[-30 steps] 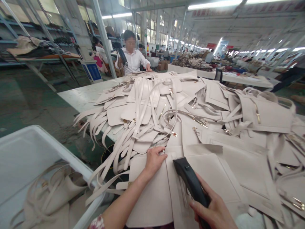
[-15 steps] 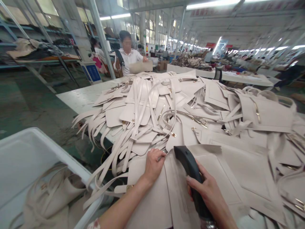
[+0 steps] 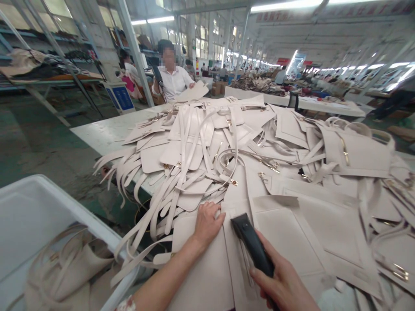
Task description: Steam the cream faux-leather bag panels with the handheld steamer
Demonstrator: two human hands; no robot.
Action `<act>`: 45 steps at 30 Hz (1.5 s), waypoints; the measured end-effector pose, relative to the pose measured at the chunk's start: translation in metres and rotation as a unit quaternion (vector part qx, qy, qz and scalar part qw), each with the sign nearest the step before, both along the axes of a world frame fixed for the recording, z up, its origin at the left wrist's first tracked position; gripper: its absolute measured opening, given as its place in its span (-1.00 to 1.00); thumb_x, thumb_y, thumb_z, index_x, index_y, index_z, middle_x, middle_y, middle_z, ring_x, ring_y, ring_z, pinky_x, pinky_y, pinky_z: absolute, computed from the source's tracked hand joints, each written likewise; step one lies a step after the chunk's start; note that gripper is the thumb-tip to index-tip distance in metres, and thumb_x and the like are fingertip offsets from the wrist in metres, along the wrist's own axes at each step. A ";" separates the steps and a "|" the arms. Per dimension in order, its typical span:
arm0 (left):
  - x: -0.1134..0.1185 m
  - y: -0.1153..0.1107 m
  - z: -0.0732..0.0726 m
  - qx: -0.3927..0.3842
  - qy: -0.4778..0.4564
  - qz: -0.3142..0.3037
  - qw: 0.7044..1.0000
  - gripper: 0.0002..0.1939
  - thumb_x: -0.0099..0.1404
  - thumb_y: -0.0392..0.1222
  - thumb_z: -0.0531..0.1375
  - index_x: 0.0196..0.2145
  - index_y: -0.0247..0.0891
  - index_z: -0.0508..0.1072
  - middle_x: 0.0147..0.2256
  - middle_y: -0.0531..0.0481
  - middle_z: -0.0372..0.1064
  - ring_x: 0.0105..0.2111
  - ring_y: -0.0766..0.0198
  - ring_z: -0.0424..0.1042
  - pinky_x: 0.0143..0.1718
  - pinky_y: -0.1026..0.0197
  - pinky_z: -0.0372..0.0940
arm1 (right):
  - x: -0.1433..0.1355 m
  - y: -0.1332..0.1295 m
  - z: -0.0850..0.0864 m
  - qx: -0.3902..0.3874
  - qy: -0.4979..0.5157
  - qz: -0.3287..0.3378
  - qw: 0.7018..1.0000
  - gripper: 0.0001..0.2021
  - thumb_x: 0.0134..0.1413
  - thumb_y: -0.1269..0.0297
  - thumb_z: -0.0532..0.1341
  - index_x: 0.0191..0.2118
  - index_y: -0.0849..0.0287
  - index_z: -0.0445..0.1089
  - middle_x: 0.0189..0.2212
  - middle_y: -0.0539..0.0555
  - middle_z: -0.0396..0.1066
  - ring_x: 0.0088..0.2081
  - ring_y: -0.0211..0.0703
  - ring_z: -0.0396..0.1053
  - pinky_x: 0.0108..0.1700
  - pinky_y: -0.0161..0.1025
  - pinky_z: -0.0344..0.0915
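My right hand (image 3: pixel 279 272) is wrapped around a black handheld tool (image 3: pixel 251 242) with a flat, wide nozzle. The nozzle points away from me, just over a beige leather bag panel (image 3: pixel 228 259). At the panel's far left edge, my left hand (image 3: pixel 209 222) is closed, its curled fingers gripping the edge near a corner. A slot with a zip, partly hidden by the tool, shows in the panel under the nozzle. Another beige panel (image 3: pixel 197 276) lies beneath my left forearm. To the right, a panel with a stitched pocket (image 3: pixel 288 233) lies flat.
Beige bag parts with straps (image 3: pixel 191 138) and gold fittings are heaped over the white table (image 3: pixel 97 134). A white bin (image 3: pixel 61 194) holding beige pieces stands at the lower left. Across the table a co-worker (image 3: pixel 173 82) handles a beige piece. Blue-framed shelves stand behind.
The black tool has come back toward me, away from the panel's far edge. My left hand keeps its place on the edge. The co-worker's beige piece has tilted.
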State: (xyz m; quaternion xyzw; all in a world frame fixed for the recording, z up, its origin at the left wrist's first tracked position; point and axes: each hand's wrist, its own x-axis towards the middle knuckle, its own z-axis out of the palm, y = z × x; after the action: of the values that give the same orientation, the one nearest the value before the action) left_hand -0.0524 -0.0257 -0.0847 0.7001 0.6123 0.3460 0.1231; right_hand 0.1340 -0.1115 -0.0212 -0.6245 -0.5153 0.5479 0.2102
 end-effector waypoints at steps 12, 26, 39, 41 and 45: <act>-0.003 -0.004 -0.004 0.049 0.033 -0.080 0.995 -0.82 0.08 -0.44 0.05 -0.50 -0.25 0.40 -0.50 -0.02 0.20 -0.36 0.21 0.18 -0.32 0.19 0.09 | 0.000 0.019 0.014 0.051 0.013 -0.085 0.995 -0.30 -0.08 0.18 0.15 0.19 -0.05 -0.16 -0.79 -0.19 0.25 -0.73 -0.23 0.22 -0.67 -0.33 0.22; -0.002 -0.003 -0.001 0.002 -0.001 -0.052 0.999 -0.80 0.09 -0.36 0.06 -0.31 -0.23 0.39 -0.36 -0.03 0.33 -0.27 0.18 0.25 -0.19 0.14 0.12 | -0.017 0.024 -0.008 0.095 0.034 -0.015 0.995 -0.36 -0.07 0.39 0.07 0.19 0.01 -0.10 -0.74 -0.19 0.15 -0.71 -0.31 0.14 -0.68 -0.40 0.13; -0.008 0.001 0.008 -0.073 -0.199 -0.114 0.971 -0.75 0.23 -0.22 0.00 -0.30 -0.22 0.47 -0.48 0.03 0.30 -0.40 0.28 0.26 -0.33 0.28 0.14 | -0.019 0.018 0.012 0.008 0.188 -0.013 0.982 -0.23 -0.19 0.32 0.13 0.20 0.09 -0.17 -0.77 -0.17 0.22 -0.75 -0.30 0.16 -0.72 -0.39 0.16; -0.008 0.002 0.011 -0.085 -0.233 -0.125 0.961 -0.76 0.22 -0.20 0.00 -0.37 -0.27 0.46 -0.47 0.02 0.32 -0.39 0.27 0.27 -0.32 0.28 0.15 | -0.022 0.023 0.010 0.023 0.210 -0.008 0.977 -0.27 -0.17 0.37 0.12 0.19 0.09 -0.13 -0.74 -0.16 0.24 -0.75 -0.33 0.15 -0.72 -0.40 0.16; -0.008 0.003 0.013 -0.094 -0.224 -0.104 0.964 -0.78 0.20 -0.17 0.02 -0.37 -0.27 0.44 -0.40 0.01 0.35 -0.34 0.24 0.30 -0.28 0.26 0.17 | -0.012 0.025 0.019 0.052 0.178 -0.051 0.981 -0.31 -0.11 0.35 0.14 0.19 0.10 -0.11 -0.71 -0.15 0.26 -0.71 -0.32 0.17 -0.67 -0.38 0.19</act>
State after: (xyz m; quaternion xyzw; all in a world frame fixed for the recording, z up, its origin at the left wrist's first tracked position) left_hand -0.0607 -0.0225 -0.0715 0.6495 0.5228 0.4204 0.3579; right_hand 0.1219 -0.0866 -0.0021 -0.5306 -0.4654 0.6111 0.3584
